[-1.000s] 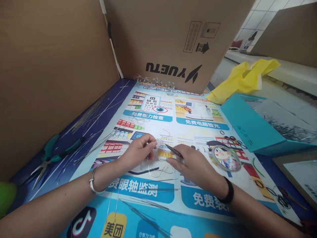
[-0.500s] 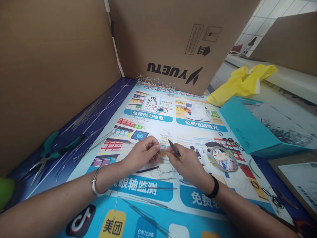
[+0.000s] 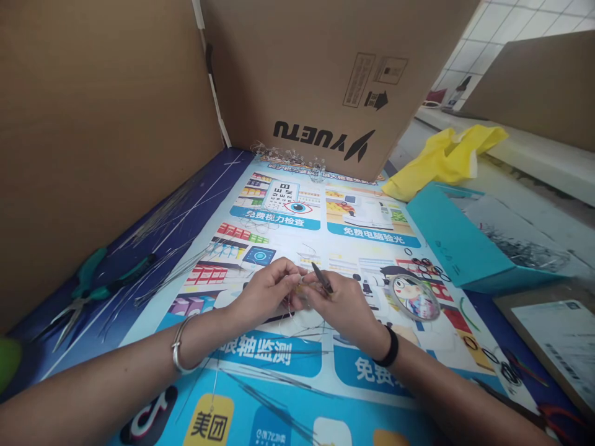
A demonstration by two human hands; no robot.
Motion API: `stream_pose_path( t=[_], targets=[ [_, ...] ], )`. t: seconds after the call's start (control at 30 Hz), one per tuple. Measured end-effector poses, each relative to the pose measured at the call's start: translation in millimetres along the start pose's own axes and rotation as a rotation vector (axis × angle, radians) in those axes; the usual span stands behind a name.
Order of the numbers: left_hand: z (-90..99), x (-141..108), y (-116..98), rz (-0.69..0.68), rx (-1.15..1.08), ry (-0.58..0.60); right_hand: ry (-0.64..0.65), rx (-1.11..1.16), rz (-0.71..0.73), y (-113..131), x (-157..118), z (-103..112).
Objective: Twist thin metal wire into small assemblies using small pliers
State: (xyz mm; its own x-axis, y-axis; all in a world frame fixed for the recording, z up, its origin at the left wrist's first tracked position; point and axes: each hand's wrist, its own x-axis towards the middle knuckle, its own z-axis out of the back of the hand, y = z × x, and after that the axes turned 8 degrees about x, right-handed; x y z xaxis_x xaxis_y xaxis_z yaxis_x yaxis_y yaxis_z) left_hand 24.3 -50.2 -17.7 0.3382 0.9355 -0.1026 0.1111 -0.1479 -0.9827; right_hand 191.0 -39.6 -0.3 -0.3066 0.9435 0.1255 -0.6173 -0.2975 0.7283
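My left hand [image 3: 274, 286] is closed in a pinch on a thin wire [image 3: 289, 306], of which only a short strand shows below the fingers. Against its fingertips sit those of my right hand [image 3: 341, 306], so what lies between them is mostly hidden. A slim dark tool with a pointed end [image 3: 321, 277] is gripped in my right hand and sticks up past the forefinger; its exact kind cannot be made out. Loose dark wires [image 3: 274, 399] lie on the printed poster sheet [image 3: 325, 248] under and in front of my hands.
Teal-handled pliers [image 3: 83, 297] lie at the left among straight wires [image 3: 171, 269]. A clear round dish [image 3: 413, 298] and black rings [image 3: 425, 266] are at the right, near a teal box [image 3: 458, 238] of metal bits. Cardboard panels [image 3: 297, 74] stand behind bent wire pieces [image 3: 283, 153].
My right hand has moved left, and its fingertips now meet those of my left hand. The view has shifted slightly. The dark tool remains in my right hand.
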Motion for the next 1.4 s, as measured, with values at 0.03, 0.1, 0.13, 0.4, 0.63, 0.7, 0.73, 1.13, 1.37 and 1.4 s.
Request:
stream_pose_path(
  t=[0.03,0.1,0.13,0.4,0.63,0.7,0.73,1.13,1.37,1.4],
  targets=[
    [-0.1,0.3,-0.1,0.0,0.008,0.003,0.004,-0.006,-0.001,0.2,0.1,-0.2],
    [-0.3,0.9,-1.0,0.004,0.022,0.007,0.016,-0.021,-0.006,1.0,0.3,-0.2],
    [-0.5,1.2,-1.6,0.008,0.028,0.009,0.021,-0.029,-0.008,1.5,0.4,-0.2],
    [-2.7,-0.2,-4.7,0.033,0.045,0.027,0.013,-0.068,0.039,3.0,0.2,-0.8],
    [-3.3,-0.3,-5.8,0.043,0.068,0.027,-0.031,-0.156,0.078,1.8,-1.1,-3.5],
    [-3.3,-0.4,-5.6,0.033,0.095,0.037,-0.047,-0.182,0.107,0.2,-1.6,-4.8],
    [-3.3,-0.7,-5.5,0.027,0.102,0.047,-0.055,-0.195,0.124,-0.7,-1.9,-5.4],
    [2.3,0.6,-9.9,-0.255,0.68,-0.173,-0.084,-0.26,0.217,-6.1,-2.8,-8.2],
    [-1.3,0.0,-9.8,-0.3,0.707,-0.2,-0.092,-0.268,0.198,-5.0,-2.9,-10.0],
    [-1.8,0.0,-9.4,-0.304,0.705,-0.202,-0.089,-0.27,0.196,-4.7,-2.7,-10.0]
  ],
)
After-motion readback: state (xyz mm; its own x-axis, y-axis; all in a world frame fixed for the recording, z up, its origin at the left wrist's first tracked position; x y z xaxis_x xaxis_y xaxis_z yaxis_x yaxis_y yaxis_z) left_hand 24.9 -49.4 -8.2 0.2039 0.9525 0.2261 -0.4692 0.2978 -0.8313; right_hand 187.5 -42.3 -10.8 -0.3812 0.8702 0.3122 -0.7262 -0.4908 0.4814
